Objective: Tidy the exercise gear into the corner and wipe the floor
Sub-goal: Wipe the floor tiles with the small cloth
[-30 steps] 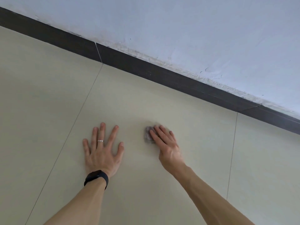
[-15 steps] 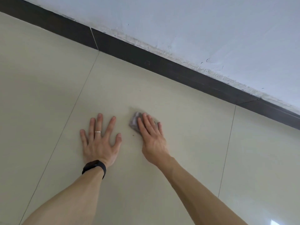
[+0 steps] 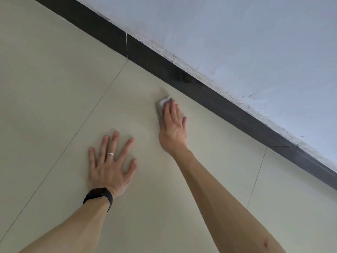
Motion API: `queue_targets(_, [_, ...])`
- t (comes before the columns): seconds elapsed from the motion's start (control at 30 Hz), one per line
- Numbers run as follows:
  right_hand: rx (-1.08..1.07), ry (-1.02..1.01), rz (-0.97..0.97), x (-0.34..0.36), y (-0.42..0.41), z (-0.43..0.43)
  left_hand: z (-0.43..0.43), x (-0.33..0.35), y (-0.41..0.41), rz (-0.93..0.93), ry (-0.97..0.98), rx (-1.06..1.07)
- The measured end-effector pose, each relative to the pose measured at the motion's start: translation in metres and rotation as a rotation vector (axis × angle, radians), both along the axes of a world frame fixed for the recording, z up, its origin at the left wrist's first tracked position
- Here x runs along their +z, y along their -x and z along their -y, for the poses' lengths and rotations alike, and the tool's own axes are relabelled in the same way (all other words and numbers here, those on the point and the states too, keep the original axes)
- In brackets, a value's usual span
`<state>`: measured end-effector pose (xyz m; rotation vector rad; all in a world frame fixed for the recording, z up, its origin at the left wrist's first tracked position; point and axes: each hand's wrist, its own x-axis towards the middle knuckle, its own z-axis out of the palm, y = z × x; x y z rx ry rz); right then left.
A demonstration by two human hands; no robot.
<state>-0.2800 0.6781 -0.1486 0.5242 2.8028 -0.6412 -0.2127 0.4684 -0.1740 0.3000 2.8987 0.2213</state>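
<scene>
While the right hand (image 3: 172,130) lies flat, fingers straight and close together, it presses a small greyish cloth (image 3: 162,105) onto the pale tiled floor (image 3: 54,92). The cloth peeps out past the fingertips and along the thumb side. Just beyond it, near but apart, the dark skirting board (image 3: 164,64) slants away to the right. The left hand (image 3: 109,167), fingers spread, is planted on the tile further back. I'd judge the next stroke is the right hand's, along that edge.
</scene>
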Motion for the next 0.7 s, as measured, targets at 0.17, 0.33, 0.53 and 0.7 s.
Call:
queue_targets(0.17, [-0.200,-0.162,-0.076,-0.003,-0.059,-0.060,0.000,0.000,-0.001,-0.010,-0.019,0.006])
queue_targets(0.33, [-0.759,-0.096,0.043,0.005,-0.015,-0.036,0.001,-0.002,-0.002,-0.020,-0.035,0.008])
queue_targets(0.53, [0.322,0.134,0.007,0.007,-0.036,0.045,0.002,0.002,-0.001,-0.010,-0.068,-0.011])
queue_targets(0.7, [0.254,-0.088,-0.027,0.004,-0.097,-0.009,0.005,0.010,-0.001,0.016,-0.154,0.008])
